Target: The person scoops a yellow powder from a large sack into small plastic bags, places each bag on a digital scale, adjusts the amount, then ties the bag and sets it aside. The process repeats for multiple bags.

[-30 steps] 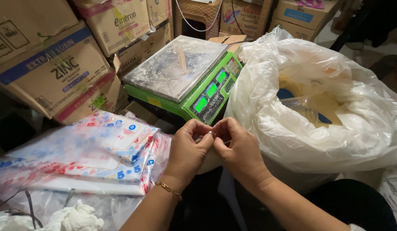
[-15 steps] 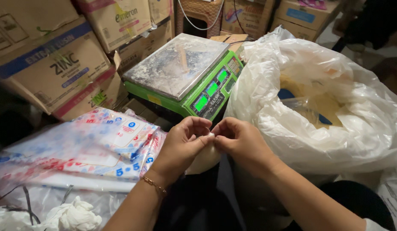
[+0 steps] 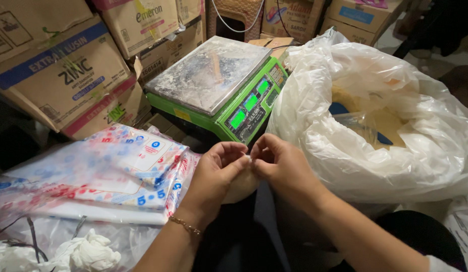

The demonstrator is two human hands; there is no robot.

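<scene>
Both grips pinched shut on the neck of a small filled plastic bag (image 3: 242, 185), left hand (image 3: 221, 168) and right hand (image 3: 279, 163) fingertips meeting above it. Beyond: green weighing scale (image 3: 229, 98); right, large open white sack (image 3: 395, 146); left, printed bag packs (image 3: 118, 171).

The small pale filled plastic bag (image 3: 242, 185) is mostly covered by the left hand (image 3: 219, 174) and right hand (image 3: 279, 166), so its neck and contents cannot be told. The fingertips meet too tightly to show what they pinch. The yellowish powder (image 3: 380, 121) in the big white plastic sack (image 3: 345, 151) is half veiled by folds, a blue scoop-like shape (image 3: 340, 108) barely showing. Brown cardboard cartons (image 3: 57, 70) are cut off at the top and left edges
</scene>
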